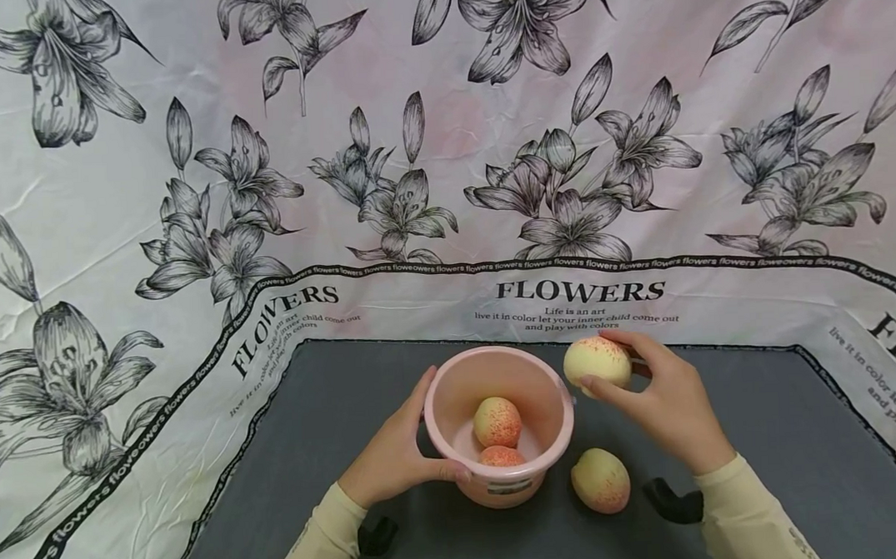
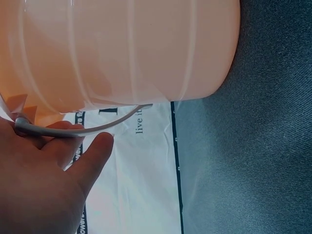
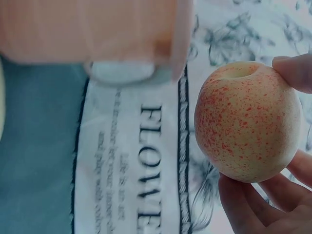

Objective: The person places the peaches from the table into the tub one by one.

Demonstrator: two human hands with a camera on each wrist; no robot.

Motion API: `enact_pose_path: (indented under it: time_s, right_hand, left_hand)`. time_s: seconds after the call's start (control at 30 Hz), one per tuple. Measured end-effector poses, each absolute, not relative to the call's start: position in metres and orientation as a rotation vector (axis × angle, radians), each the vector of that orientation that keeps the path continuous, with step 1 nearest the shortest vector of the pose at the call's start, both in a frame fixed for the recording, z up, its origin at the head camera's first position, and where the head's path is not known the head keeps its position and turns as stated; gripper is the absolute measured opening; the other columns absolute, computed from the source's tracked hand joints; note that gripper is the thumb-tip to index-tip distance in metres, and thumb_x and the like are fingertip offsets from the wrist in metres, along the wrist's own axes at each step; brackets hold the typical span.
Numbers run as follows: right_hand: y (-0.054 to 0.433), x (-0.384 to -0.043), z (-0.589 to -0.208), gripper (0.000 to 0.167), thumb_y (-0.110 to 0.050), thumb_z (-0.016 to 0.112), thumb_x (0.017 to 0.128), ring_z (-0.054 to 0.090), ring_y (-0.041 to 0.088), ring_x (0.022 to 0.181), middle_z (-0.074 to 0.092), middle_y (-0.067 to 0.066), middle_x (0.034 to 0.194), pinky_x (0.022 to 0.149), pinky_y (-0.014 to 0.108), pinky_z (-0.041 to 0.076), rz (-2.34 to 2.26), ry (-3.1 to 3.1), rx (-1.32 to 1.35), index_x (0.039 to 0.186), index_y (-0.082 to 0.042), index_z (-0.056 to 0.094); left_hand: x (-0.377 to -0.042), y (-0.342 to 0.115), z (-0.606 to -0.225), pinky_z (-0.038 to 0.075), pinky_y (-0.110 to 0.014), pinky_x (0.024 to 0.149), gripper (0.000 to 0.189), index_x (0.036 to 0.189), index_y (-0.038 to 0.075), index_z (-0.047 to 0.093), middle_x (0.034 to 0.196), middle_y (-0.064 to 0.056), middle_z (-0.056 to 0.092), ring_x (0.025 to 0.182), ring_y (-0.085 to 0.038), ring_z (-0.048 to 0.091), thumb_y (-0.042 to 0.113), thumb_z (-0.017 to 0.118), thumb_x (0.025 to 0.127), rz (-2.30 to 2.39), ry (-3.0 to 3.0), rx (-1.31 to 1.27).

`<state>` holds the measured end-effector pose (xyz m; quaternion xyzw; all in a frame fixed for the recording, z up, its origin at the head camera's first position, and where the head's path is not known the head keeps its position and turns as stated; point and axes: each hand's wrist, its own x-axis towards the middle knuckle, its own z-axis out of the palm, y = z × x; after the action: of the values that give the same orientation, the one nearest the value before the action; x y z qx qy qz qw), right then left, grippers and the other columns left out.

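- Brace the pink bucket with the left hand: thumb laid along the near rim, other fingers round the left outer side, gripping rather than merely leaning.
- Mind the pale handle, running close by those left fingers; best left at the side, well out of the opening.
- Right hand: held peach pinched between thumb and fingertips. Squeeze only enough to stop slipping, probably without much force on so round a shape.
- Held peach just right of the bucket, outside the rim, apart from it in the right wrist view and seemingly above its height. Preserve that clearance when bringing it left over the opening, to avoid clipping the edge.
- Farther peach and nearer peach inside the bucket, the nearer partly hidden by the rim. Lower gently beside or onto them instead of dropping, to limit bouncing.
- Loose peach on the table, just right of the bucket; watch the right sleeve there, to prevent nudging it into a roll.
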<state>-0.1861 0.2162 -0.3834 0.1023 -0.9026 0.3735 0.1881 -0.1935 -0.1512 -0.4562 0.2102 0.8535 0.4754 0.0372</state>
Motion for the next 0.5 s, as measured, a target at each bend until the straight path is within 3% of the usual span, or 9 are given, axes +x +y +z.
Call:
enact_pose_path:
  time_s: [0.3,0.5]
  right_hand:
    - [0.156,-0.184,-0.378,0.065,-0.032,0.093,0.088,0.071,0.016,0.108,0.071,-0.001,0.135,0.087,0.031,0.062,1.089,-2.478,0.579,0.146,-0.019,0.066]
    - [0.121,-0.182,-0.387,0.067,-0.031,0.095,0.085,0.069,0.012,0.115,0.069,-0.004,0.140,0.089,0.034,0.064,1.183,-2.483,0.722,0.145,-0.024,0.066]
  left_hand:
    - [-0.193,-0.154,-0.456,0.031,-0.063,0.131,0.140,0.171,0.046,0.001,0.178,0.017,0.019,0.166,-0.015,0.025,0.063,0.097,0.070,1.466,2.610,0.656]
    - [-0.193,-0.153,-0.457,0.032,-0.062,0.131,0.138,0.171,0.047,-0.001,0.179,0.016,0.017,0.167,-0.016,0.024,0.060,0.097,0.074,1.452,2.608,0.669]
